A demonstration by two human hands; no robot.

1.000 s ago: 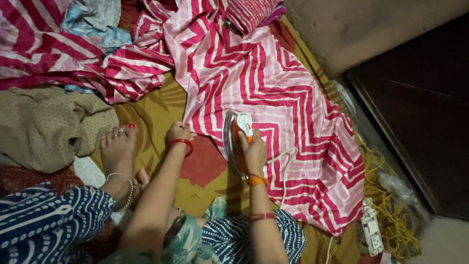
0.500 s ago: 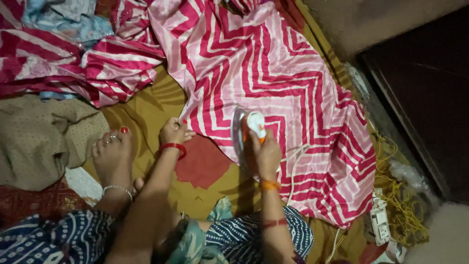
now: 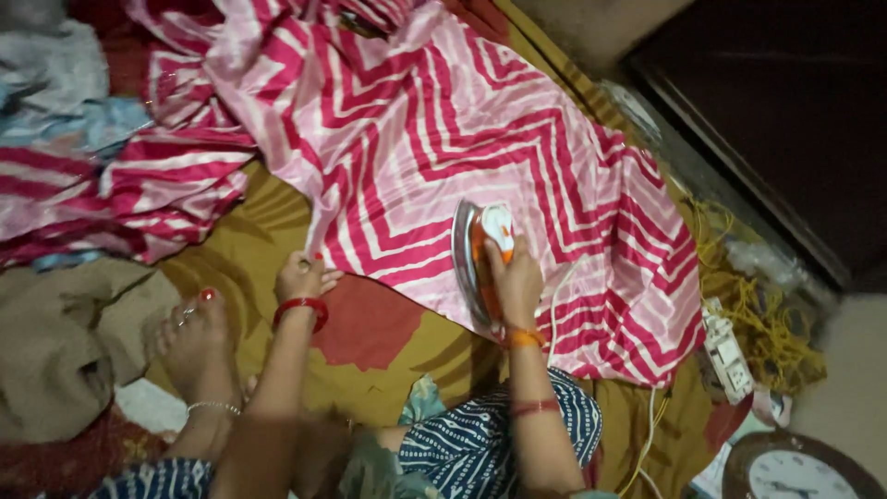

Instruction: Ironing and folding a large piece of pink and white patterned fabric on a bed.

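right grip (image 3: 517, 277) clamped on iron (image 3: 480, 259); left grip (image 3: 303, 275) pinching striped cloth (image 3: 480, 139) edge.

Floor: olive sheet (image 3: 249, 268) with red patches, spread wide.
Top right: dark doorway (image 3: 785, 120), beige wall (image 3: 591, 23) beside it.
Right edge: yellow cord (image 3: 771, 323), power strip (image 3: 727, 351).
Bottom right corner: round clock (image 3: 799, 471).
Light: dim, warm.
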